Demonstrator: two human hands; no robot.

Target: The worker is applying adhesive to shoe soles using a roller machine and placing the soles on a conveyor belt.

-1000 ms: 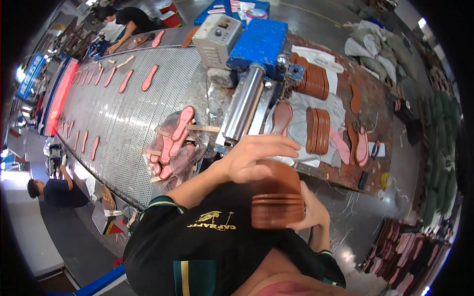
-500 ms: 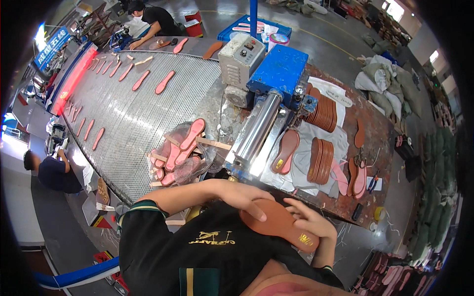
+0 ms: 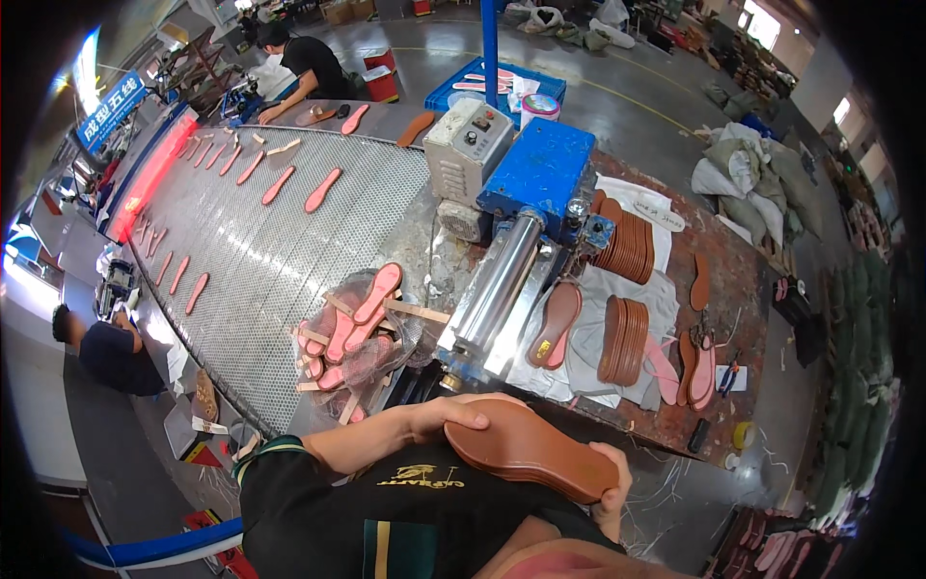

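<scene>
A stack of brown insoles (image 3: 531,444) is held in front of my chest, tilted down to the right, its layered edges showing along the lower side. My left hand (image 3: 451,417) grips the broad upper-left end, thumb on top. At the narrower lower-right end, my right hand (image 3: 613,482) is closed round the stack, partly hidden by it. Just beyond, a brown insole with a gold mark (image 3: 558,323) lies over a pink piece on cloth. Beside it stand a stack of brown insoles (image 3: 625,338) and a larger one (image 3: 625,243) farther back.
A blue roller machine (image 3: 540,164) with a shiny metal roller (image 3: 502,280) stands ahead. To its left, pink insoles (image 3: 324,189) lie on a mesh conveyor (image 3: 260,289); a net-wrapped pink pile (image 3: 352,328) sits near me. Pliers (image 3: 730,374) lie at right. Two other people work at left.
My right hand has shifted down to the stack's end and closed round it. The stack has turned, showing its layered side, and its gold mark is out of sight. The view shifted slightly.
</scene>
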